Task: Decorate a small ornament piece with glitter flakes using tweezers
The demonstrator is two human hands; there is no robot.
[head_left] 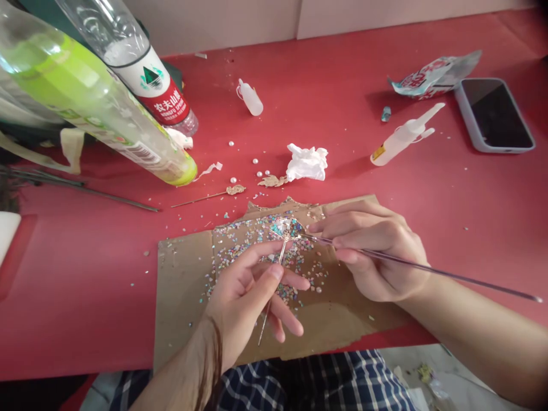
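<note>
The scene is seen from up on the head, close above the brown cardboard (182, 297), and the view is pointed forward and down at it.

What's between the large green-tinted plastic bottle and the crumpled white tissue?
In the head view, small round white pearl beads and a curled cream paper strip lie on the red tabletop.
</note>
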